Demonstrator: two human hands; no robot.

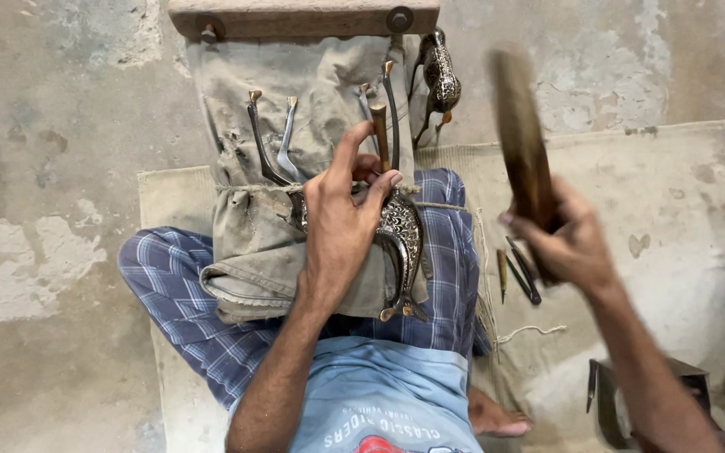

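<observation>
My left hand [341,214] holds a small wooden-handled chisel [379,134] upright, its tip on an engraved, curved metal piece [403,235] that lies on a canvas cloth [253,243] over my lap. My right hand [568,243] is raised to the right and grips a dark wooden mallet stick [520,134], blurred by motion and apart from the chisel. I sit cross-legged in blue checked cloth.
Curved metal tools [266,143] lie on the canvas hanging from a wooden block [304,17]. A second engraved piece [440,75] rests near the block. Small chisels [518,273] lie on the mat at the right. A dark metal object [606,394] sits at lower right.
</observation>
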